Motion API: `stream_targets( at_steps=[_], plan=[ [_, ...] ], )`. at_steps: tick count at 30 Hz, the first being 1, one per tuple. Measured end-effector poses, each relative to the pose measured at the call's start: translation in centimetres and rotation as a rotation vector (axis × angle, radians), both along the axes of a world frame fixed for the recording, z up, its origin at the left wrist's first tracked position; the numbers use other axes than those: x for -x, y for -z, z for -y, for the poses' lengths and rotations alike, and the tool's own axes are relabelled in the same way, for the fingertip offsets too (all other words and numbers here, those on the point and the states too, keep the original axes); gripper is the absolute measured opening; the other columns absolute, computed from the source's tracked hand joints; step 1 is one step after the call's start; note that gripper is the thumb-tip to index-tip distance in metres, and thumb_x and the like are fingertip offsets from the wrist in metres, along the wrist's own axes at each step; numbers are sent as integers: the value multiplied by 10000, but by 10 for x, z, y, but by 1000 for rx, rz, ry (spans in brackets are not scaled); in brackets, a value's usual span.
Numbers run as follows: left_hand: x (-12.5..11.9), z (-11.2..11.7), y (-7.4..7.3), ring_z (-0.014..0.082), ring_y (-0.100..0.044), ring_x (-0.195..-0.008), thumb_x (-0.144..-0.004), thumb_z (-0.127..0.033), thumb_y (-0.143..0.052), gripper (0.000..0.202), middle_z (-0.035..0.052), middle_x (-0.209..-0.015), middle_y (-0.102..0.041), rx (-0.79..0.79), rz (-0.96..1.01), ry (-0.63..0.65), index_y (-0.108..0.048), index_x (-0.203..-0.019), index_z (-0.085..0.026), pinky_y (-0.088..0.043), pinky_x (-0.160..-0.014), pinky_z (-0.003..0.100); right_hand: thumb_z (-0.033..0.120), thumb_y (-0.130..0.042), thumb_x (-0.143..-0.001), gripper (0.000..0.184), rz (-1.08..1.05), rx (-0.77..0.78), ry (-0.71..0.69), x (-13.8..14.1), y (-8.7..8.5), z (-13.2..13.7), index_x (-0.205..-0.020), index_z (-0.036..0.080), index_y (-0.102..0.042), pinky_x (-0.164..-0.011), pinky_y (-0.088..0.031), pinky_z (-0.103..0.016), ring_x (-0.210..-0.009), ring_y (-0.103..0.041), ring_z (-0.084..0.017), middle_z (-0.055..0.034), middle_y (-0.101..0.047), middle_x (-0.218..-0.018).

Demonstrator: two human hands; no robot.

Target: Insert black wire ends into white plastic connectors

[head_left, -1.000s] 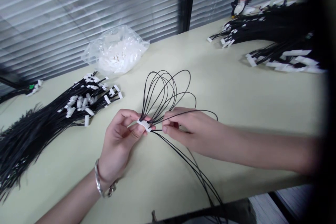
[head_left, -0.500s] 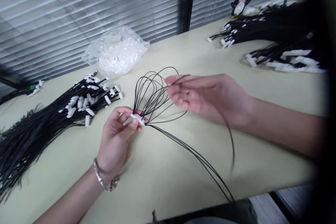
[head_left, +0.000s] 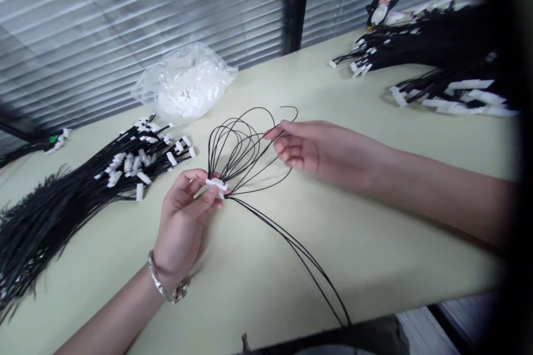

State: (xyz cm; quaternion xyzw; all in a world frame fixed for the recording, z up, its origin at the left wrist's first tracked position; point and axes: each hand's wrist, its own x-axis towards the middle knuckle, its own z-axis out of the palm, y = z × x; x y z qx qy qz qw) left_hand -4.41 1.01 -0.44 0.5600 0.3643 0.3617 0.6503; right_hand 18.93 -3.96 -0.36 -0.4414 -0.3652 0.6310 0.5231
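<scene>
Hands apart, the left one clamped on its piece, the right one up among loose wires.

Left to right. Far left, small bunch of dark wires with white ends and a green spot (head_left: 54,141). Beside it, large bundle of black wires (head_left: 54,216) lying slantwise across the surface (head_left: 375,260), its white connectors heaped at the upper right end. Behind, near the window blinds (head_left: 125,5), clear plastic bag (head_left: 191,80) with small white pieces inside.

Left hand (head_left: 183,216), bracelet (head_left: 160,287) at the wrist: thumb and fingers pinch a white connector (head_left: 216,184) in front of the bundle. Connector sits at the left fingertips, long axis seeming to slope from upper left to lower right. Black wires (head_left: 254,155) rise from it in loops toward the right hand; a few others (head_left: 287,233) trail down to the near edge.

Key relation: connector lies left of and nearer the body than the right hand (head_left: 300,147), well apart from it; the looped wires bridge the gap. Left hand is the nearer, touching it. Right fingers half curled around one thin wire; cannot tell whether it is gripped.

Far right: penguin figure (head_left: 381,8), then more black cable bundles (head_left: 441,33), white connectors facing left.
</scene>
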Motion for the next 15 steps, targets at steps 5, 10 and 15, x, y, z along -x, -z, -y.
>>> stream_targets(
  at_steps=[5,10,15],
  plan=[
    [0,2,-3,170,-585,-814,-800,-110,-563,122,38,-861,-552,48,24,-14,-502,-889,-167,-426,-633,228,425,-447,-834,353,122,-1,53,-2,-7,3,-947,100,-525,-528,-388,-132,-571,-474,7,-25,-518,-782],
    [-2,1,-6,174,-595,-821,-798,-123,-562,123,27,-870,-547,116,58,-32,-501,-891,-177,-425,-637,226,342,-392,-842,258,34,-79,349,-32,-6,-9,-941,114,-458,-538,-344,-112,-569,-409,34,-3,-464,-737],
    [-3,-1,-5,174,-595,-838,-798,-145,-574,102,18,-861,-540,121,66,-54,-514,-873,-176,-437,-649,227,189,-408,-813,173,128,-274,414,-113,10,-28,-971,136,-360,-720,-403,-118,-795,-463,14,-27,-490,-887]
  ],
)
